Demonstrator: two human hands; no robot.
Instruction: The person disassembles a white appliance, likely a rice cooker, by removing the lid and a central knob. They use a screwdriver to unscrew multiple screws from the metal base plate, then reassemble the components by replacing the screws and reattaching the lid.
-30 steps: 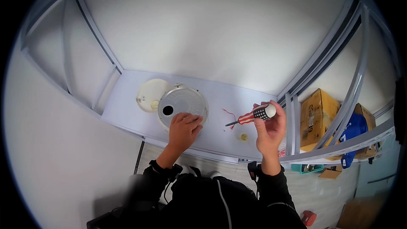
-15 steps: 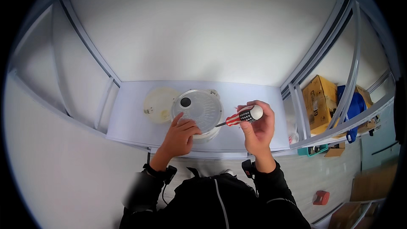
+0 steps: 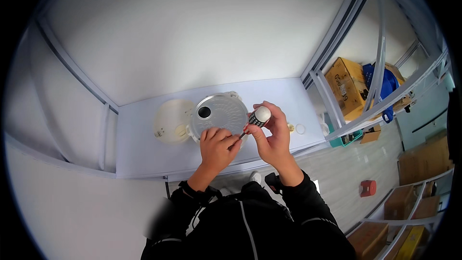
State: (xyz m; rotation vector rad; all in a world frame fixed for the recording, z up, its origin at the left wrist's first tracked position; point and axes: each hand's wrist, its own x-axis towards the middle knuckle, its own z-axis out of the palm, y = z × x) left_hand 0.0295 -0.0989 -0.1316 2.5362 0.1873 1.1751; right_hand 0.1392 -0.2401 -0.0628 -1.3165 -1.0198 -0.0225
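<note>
A round silver metal disc with a black circle near its edge lies in a pale round housing on the white table. My right hand is closed round a screwdriver with a patterned red, black and white handle and white end cap. The screwdriver slants down to the left, its shaft toward the disc's near right rim. My left hand lies at the near rim, fingers curled together beside the shaft's tip. The tip and whatever the left fingers pinch are hidden.
Left of the housing lies a cream-coloured round cover. A small pale ring rests on the table at the right. Beyond the frame posts stand a cardboard box, a blue bag and a teal bin. A red stool stands on the floor.
My right hand has brought the screwdriver left, closer to the disc's rim. My left hand has shifted right and its pointing finger has curled in by the shaft. The view has turned.
</note>
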